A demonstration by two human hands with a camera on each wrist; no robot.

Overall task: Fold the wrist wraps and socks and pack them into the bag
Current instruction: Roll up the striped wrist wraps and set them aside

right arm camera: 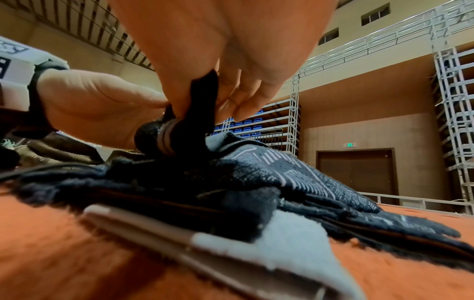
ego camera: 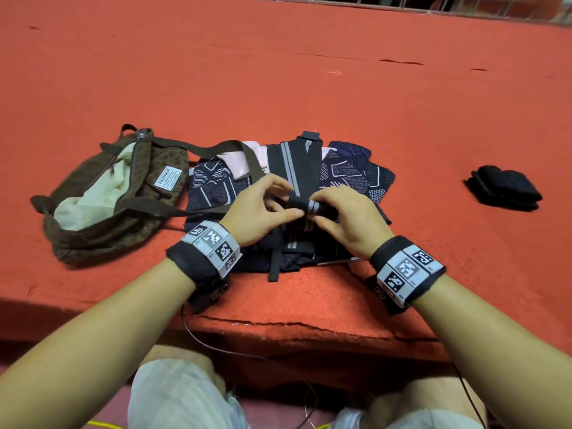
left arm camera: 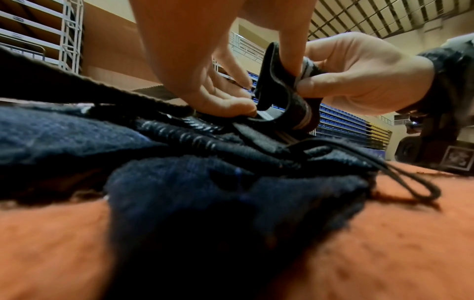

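Note:
A black wrist wrap (ego camera: 294, 162) with grey stripes lies over a pile of dark patterned socks (ego camera: 213, 187) in the middle of the red surface. Its near end is rolled into a small coil (ego camera: 312, 207) (left arm camera: 282, 95) (right arm camera: 164, 138). My left hand (ego camera: 263, 205) and right hand (ego camera: 346, 215) both pinch that coil, thumbs in front and fingers behind. Pink socks (ego camera: 244, 161) show under the dark ones. A brown bag (ego camera: 111, 193) with a pale lining lies unzipped to the left, its strap running across the socks.
A folded black item (ego camera: 504, 188) sits alone at the right on the red carpeted platform (ego camera: 309, 88). The platform's front edge (ego camera: 294, 326) runs just below my wrists, with my knees beneath. A railing lines the far edge.

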